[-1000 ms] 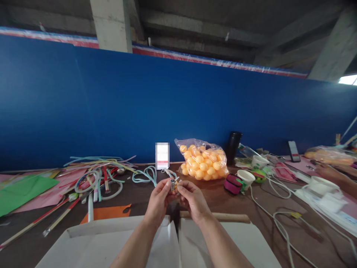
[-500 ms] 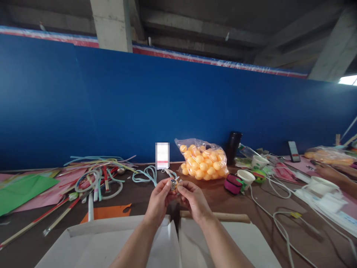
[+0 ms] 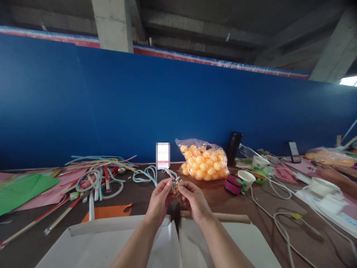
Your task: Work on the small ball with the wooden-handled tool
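Note:
In the middle of the head view, a small shiny silver object with gold-orange glints [image 3: 174, 185] is pinched between the fingertips of both hands. My left hand [image 3: 159, 197] grips its left side with thumb and fingers closed. From the right, my right hand [image 3: 194, 199] presses its thumb and fingertips against the same piece. Its exact kind is too small to make out, and the fingers partly cover it. Just behind the hands lies a looped pale blue cord [image 3: 146, 175]. White paper-like sheets [image 3: 111, 242] lie under my forearms.
A clear bag of orange balls [image 3: 205, 163] stands behind my hands. Tubes and strips [image 3: 97, 176] pile up left. On the right are a purple pouch [image 3: 233, 184], a paper cup [image 3: 245, 178], white cables [image 3: 284, 230] and another person's arm [image 3: 334, 176].
The silver object appears slightly turned between my fingertips. Both hands stay in nearly the same place, and the whole view has shifted very slightly.

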The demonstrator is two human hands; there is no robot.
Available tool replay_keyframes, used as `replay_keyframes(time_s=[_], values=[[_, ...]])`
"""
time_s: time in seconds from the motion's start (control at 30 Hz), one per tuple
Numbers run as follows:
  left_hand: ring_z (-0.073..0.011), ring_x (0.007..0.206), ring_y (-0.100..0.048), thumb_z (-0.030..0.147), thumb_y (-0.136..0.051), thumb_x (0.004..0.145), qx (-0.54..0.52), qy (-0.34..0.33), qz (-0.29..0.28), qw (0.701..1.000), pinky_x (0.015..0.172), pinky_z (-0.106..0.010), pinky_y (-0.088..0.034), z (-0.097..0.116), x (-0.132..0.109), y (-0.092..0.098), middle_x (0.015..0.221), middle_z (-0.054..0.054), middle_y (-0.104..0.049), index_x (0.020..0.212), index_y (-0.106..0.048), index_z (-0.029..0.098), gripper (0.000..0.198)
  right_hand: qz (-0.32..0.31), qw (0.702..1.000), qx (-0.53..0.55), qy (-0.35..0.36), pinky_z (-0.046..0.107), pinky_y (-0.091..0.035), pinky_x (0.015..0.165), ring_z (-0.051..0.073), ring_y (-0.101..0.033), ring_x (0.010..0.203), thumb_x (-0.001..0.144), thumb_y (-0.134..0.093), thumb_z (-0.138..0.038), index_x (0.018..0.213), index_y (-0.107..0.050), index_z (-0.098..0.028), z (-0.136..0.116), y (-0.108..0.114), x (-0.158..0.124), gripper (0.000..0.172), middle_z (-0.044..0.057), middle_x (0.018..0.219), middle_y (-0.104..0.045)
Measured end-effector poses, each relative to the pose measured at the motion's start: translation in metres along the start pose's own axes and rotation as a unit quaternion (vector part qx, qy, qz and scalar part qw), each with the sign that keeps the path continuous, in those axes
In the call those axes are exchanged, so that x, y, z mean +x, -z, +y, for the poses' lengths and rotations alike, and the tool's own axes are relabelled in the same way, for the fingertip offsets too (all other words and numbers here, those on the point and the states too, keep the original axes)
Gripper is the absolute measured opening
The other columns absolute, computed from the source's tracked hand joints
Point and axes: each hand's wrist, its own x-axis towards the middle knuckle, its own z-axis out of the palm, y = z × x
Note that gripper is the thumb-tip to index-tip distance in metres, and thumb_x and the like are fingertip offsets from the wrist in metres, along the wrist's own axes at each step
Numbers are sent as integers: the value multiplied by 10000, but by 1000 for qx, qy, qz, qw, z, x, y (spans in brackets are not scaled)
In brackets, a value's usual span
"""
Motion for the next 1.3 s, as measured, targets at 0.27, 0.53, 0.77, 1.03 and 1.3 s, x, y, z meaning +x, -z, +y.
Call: replay_keyframes(time_s=[0.27, 0.53, 0.77, 1.03, 1.3], values=[[-115, 703, -589, 363, -693, 763, 0, -3, 3, 1000, 637, -231, -508, 0, 1, 0, 852, -48, -635, 988, -664, 137, 320, 4, 1000, -13, 1, 172, -285, 467, 54, -391, 508, 713, -768, -364, 802, -663, -168, -1, 0, 0, 239, 2, 687, -650], [-115, 709, -590, 355, -684, 772, 14, -11, 3, 1000, 651, -233, -501, -1, -1, 2, 874, -47, -637, 981, -672, 147, 295, 10, 1000, -27, 7, 182, -276, 457, 54, -370, 475, 682, -776, -397, 755, -643, -163, -1, 1, 1, 278, -44, 552, -545], [-134, 728, -598, 361, -680, 772, 33, -25, -1, 999, 677, -261, -495, 1, -2, 0, 880, -54, -649, 988, -679, 159, 296, 12, 999, -35, 8, 180, -276, 448, 57, -382, 477, 669, -780, -410, 748, -630, -169, -2, 1, 0, 294, -49, 545, -521], [-128, 697, -587, 366, -674, 776, 46, -25, -2, 999, 681, -271, -487, 3, -4, -1, 867, -48, -646, 982, -678, 160, 292, 10, 999, -39, 1, 174, -295, 411, 59, -386, 448, 681, -767, -411, 733, -586, -175, -3, -1, -1, 301, -61, 516, -499], [-136, 678, -590, 375, -671, 773, 68, -37, -11, 997, 653, -275, -493, 1, -2, 1, 846, -45, -644, 998, -669, 156, 314, 5, 999, -52, 11, 205, -398, 435, 84, -461, 464, 674, -770, -431, 705, -575, -175, -3, -1, -1, 323, -28, 569, -585]])
